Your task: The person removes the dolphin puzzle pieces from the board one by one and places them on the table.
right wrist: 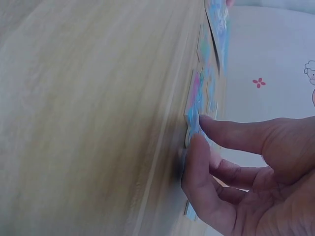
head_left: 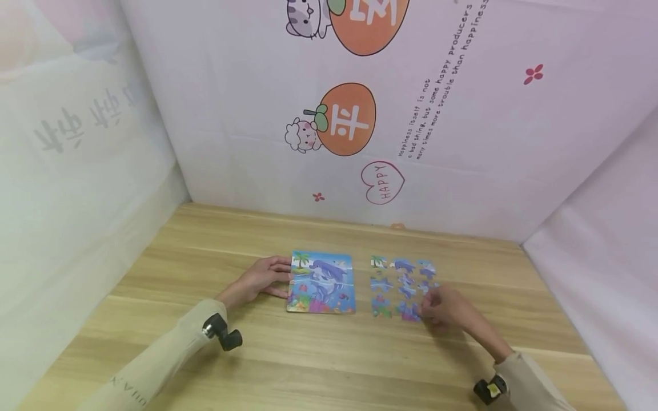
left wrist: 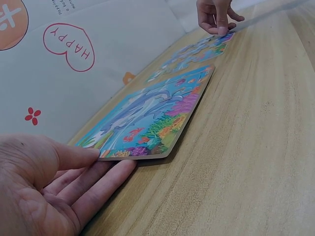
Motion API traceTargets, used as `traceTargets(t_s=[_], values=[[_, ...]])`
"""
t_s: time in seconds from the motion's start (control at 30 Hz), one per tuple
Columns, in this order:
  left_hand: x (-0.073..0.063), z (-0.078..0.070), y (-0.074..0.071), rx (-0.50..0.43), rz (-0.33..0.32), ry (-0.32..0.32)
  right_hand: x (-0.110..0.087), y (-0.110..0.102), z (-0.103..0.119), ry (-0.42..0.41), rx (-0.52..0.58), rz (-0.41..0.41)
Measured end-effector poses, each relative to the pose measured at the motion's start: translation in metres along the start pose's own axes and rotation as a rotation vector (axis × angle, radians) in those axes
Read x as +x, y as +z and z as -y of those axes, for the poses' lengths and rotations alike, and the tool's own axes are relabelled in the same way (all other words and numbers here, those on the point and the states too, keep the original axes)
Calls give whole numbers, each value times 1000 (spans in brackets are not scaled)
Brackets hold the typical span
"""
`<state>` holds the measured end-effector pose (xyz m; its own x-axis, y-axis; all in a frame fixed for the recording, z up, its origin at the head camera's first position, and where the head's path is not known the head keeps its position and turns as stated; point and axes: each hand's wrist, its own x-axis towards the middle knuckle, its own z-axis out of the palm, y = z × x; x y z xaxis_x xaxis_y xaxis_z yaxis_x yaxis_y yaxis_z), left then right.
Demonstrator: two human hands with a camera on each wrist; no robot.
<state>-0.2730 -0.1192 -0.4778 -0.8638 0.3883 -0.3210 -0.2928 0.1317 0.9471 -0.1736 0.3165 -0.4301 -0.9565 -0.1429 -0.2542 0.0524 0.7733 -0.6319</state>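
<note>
A square dolphin picture board (head_left: 324,282) lies on the wooden table, with blue sea, a palm and coral printed on it. My left hand (head_left: 261,278) grips its left edge; in the left wrist view the thumb (left wrist: 81,156) is on the upper side and fingers reach underneath. To the right, several loose jigsaw pieces (head_left: 404,266) with matching print lie in spaced rows. At the lower right of these rows is my right hand (head_left: 444,304). Its thumb and forefinger pinch a blue jigsaw piece (right wrist: 193,129), largely hidden by the fingertips.
The wooden table (head_left: 319,359) runs back to a white printed cloth (head_left: 247,142), with more cloth at both sides. A small orange item (head_left: 397,226) sits at the table's back edge. Each sleeve carries a small black wrist camera (head_left: 223,332).
</note>
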Motion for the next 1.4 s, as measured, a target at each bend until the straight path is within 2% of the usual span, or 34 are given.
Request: traceTargets(t_s=[0.3,0.5,0.63,0.77,0.9,1.07,1.17,1.3,1.4], values=[[0,0,0,-5,12,16,1,2,10,-25,-36,-38],[0,0,0,-19,2,-6,8,9,20,-149,-86,-85],[0,1,1,-38,-9,-18,15,21,30,-260,-66,-95],[-2,1,1,-48,36,-26,21,33,39,-330,-48,-67],[-1,-2,-3,-70,98,-23,29,42,53,-329,-56,-51],[2,-5,-8,-117,128,-46,41,55,74,-369,-71,-45],[1,-5,-10,-122,138,-41,45,66,86,-379,-84,8],[-2,-2,-12,-119,151,-32,46,80,101,-332,-124,88],[-4,-2,-11,-120,165,-26,46,86,107,-322,-157,95]])
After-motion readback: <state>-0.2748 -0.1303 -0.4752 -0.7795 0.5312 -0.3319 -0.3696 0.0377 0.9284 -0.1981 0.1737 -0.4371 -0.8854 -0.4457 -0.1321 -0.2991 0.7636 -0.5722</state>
